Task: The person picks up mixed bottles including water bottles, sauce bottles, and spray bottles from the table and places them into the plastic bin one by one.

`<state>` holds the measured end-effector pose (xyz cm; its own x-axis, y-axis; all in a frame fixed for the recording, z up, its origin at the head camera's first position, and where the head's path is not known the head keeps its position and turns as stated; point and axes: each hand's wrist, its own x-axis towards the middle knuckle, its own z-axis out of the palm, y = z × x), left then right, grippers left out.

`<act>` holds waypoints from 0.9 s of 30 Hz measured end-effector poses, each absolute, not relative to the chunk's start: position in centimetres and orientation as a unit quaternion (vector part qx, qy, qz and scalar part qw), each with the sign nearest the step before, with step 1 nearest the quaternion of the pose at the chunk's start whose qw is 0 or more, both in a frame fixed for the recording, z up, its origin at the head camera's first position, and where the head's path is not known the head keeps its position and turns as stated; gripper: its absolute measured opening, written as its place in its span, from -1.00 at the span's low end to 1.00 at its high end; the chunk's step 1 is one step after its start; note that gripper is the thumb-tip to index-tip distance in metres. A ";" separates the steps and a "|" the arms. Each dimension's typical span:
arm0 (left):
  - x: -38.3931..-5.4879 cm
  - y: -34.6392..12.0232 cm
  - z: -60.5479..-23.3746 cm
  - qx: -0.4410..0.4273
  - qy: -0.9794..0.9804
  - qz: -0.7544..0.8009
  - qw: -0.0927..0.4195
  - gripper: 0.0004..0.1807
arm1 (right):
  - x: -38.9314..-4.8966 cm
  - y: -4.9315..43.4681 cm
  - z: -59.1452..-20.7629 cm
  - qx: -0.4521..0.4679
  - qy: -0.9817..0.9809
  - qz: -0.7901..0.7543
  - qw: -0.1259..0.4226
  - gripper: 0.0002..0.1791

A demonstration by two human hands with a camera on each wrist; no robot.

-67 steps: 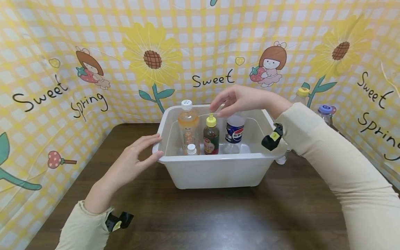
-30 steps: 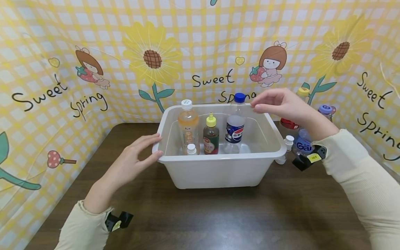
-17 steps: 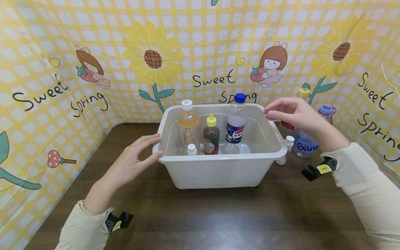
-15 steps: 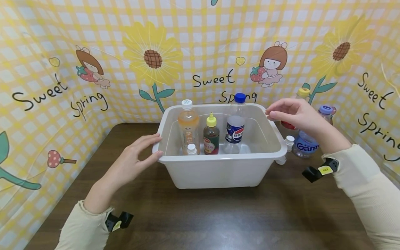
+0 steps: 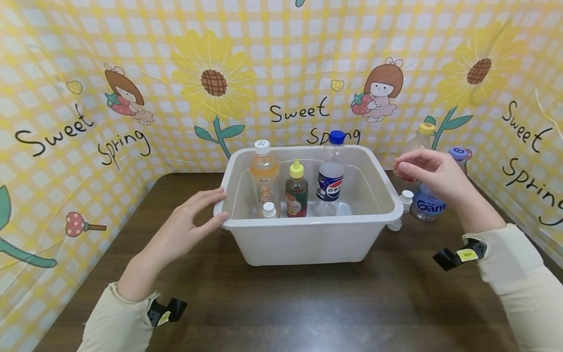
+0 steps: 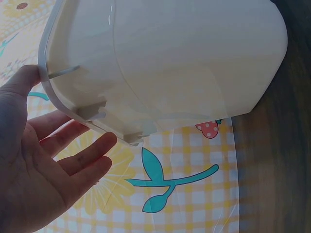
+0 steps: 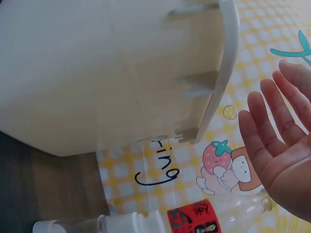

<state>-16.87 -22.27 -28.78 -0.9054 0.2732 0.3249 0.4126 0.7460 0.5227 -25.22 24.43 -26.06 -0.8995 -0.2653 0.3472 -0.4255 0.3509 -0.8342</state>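
My left hand (image 5: 189, 222) rests on the left rim of a white plastic bin (image 5: 303, 242), thumb at the front corner. In the left wrist view its fingers (image 6: 92, 153) are loosely extended beneath the rim. My right hand (image 5: 433, 173) hovers off the bin's right side, holding nothing, its fingers (image 7: 257, 126) loosely bent. Behind it, partly covered, stands a yellow-capped clear bottle (image 5: 418, 143), whose red label (image 7: 194, 216) shows in the right wrist view. Inside the bin stand an orange drink bottle (image 5: 265, 178), a yellow-capped sauce bottle (image 5: 296, 195), a Pepsi bottle (image 5: 330, 182) and a small white-capped bottle (image 5: 269, 210).
Right of the bin on the dark wooden table (image 5: 281, 308) are a small white-capped bottle (image 5: 406, 197) and a blue-labelled bottle (image 5: 427, 206) with a lilac cap. A yellow checked cloth (image 5: 281, 63) hangs behind and along both sides.
My right hand has drawn away from above the sauce and Pepsi bottles, moving right past the bin's rim to the bottles outside. My left hand has stayed on the rim.
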 end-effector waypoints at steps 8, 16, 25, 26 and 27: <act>-16.9 -22.3 -28.8 -0.186 -0.926 -0.307 0.117 -0.47 | -25.1 25.3 -27.6 0.174 -0.810 0.551 0.101 -0.79; -16.9 -22.4 -28.8 -0.186 -0.926 -0.306 0.117 -0.47 | -25.2 26.2 -29.6 0.101 -0.839 0.522 0.121 -0.79; -16.9 -22.4 -28.9 -0.189 -0.925 -0.306 0.119 -0.47 | -25.2 26.8 -31.6 0.074 -0.846 0.507 0.144 -0.68; -16.9 -22.4 -28.9 -0.189 -0.925 -0.306 0.120 -0.47 | -25.2 26.8 -31.8 0.070 -0.848 0.505 0.147 -0.67; -16.9 -22.4 -28.9 -0.190 -0.925 -0.306 0.121 -0.47 | -25.1 26.9 -32.0 0.068 -0.849 0.503 0.148 -0.65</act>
<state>-16.93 -22.38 -28.93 -0.8988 0.2773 0.3393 0.4250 0.7404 0.5208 -25.13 26.88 -31.95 -0.9468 0.0343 0.3199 -0.2643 0.4842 -0.8341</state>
